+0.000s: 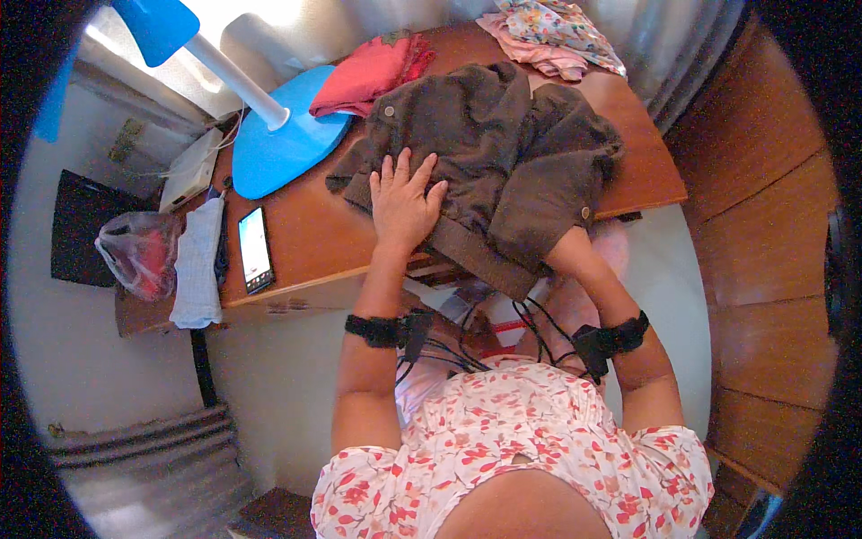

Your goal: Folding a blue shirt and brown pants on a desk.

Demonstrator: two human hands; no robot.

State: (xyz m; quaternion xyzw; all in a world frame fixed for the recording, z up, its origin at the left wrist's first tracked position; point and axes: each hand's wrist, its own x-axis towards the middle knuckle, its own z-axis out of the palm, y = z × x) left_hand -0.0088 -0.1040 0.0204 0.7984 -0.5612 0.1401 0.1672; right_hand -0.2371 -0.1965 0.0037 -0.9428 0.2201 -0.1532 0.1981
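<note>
A dark brown jacket (467,135) with round snap buttons lies bunched across the wooden desk, its ribbed waistband hanging over the near edge. My left hand (406,205) rests flat on its left part, fingers spread and holding nothing. At the jacket's lower right, my right hand (567,250) goes in under the fabric near a button. Only the wrist and back of that hand show; its fingers are hidden, so I cannot tell whether they grip the cloth.
Left on the desk (314,235) stand a blue lamp base (292,153) and a lit phone (256,250). Folded red cloth (373,76) and floral cloth (566,36) lie behind the jacket. A pale cloth (197,269) and plastic bag (144,256) sit far left. Wooden panels (763,225) rise at right.
</note>
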